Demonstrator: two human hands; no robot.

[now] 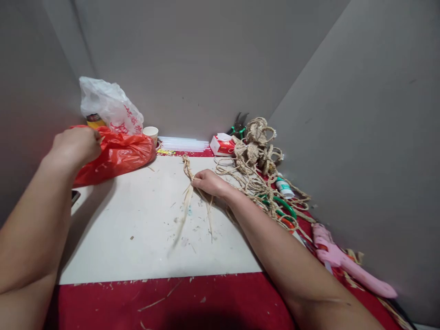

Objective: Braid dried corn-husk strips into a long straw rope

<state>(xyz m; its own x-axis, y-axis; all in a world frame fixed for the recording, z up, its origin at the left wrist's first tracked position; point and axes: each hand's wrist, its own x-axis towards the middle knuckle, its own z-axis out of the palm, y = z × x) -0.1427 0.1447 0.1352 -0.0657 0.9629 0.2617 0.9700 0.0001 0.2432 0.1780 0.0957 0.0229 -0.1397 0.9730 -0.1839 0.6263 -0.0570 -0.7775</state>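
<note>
On the white board lies a short braided straw piece, with loose pale strands trailing toward the front. My right hand pinches the lower end of the braid, where the strands spread apart. Raised at the left, my left hand is closed in front of a red plastic bag. A small pale tip shows at its fingers, too small to make out.
A heap of straw rope, green-handled scissors, a white bottle and a pink glue gun line the right side. Behind the board are a paper cup, clear sticks and a red-white box. Grey walls surround the table.
</note>
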